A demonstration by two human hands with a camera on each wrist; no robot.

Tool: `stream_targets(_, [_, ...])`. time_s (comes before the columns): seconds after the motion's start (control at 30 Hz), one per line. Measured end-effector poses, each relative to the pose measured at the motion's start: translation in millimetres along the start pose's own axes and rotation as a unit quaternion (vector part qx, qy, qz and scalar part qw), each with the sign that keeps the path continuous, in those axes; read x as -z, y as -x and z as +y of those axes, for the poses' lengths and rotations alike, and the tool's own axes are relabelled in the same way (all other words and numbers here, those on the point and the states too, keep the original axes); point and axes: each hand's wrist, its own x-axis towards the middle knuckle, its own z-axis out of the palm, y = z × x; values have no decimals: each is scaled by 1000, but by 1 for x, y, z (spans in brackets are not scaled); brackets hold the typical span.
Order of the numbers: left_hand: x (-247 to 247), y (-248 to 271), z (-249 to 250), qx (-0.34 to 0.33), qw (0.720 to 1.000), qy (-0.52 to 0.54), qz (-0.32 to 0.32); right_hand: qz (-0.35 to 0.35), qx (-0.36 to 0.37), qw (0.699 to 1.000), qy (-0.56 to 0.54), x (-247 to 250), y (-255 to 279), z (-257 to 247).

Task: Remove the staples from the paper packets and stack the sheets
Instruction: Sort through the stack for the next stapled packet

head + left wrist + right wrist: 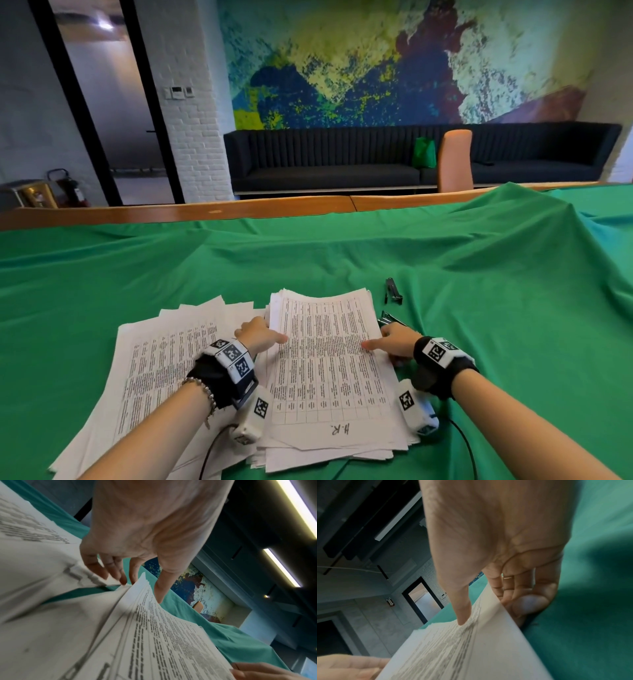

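Note:
A thick stack of printed sheets [329, 370] lies on the green cloth in front of me, its top page a table marked "H.R.". My left hand [270, 330] holds the stack's left edge: the thumb lies on the top sheet [171, 635] and the fingers [120, 574] reach down at the side. On the right edge my right hand [380, 339] pinches the stack [471, 649], thumb on top and fingers [518, 599] curled beneath. More printed sheets [164, 370] lie fanned out to the left, partly under my left wrist.
Just past my right hand a metal-jawed tool [390, 319] lies on the green cloth [496, 308], and a black stapler-like tool [393, 291] lies a little beyond it. The table's wooden edge [205, 209] runs along the far side. Cables trail from both wrist cameras.

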Motion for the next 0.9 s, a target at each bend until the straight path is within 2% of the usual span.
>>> stream_targets(0.07, [-1, -1, 0, -10, 1000, -12, 13, 4, 3, 1000, 5, -1, -1, 2])
stream_targets(0.17, [-5, 6, 10, -37, 999, 18, -30, 8, 4, 1000, -6, -1, -3, 4])
stream_targets(0.27, [-9, 11, 15, -61, 997, -17, -40, 2, 5, 1000, -12, 0, -5, 5])
stream_targets(0.57, [-10, 12, 13, -43, 998, 18, -44, 0, 5, 1000, -6, 0, -9, 9])
stream_targets(0.63, [-14, 4, 6, -27, 998, 16, -47, -1, 5, 1000, -7, 0, -11, 10])
stream_targets(0.73, [-41, -72, -35, -42, 995, 40, -76, -3, 4, 1000, -7, 0, -12, 11])
stream_targets(0.8, [-56, -111, -49, -39, 997, 28, -65, -3, 2, 1000, -9, 0, -12, 10])
stream_targets(0.9, [-48, -84, -31, -3, 999, -27, -27, -2, 2, 1000, -8, 0, -10, 9])
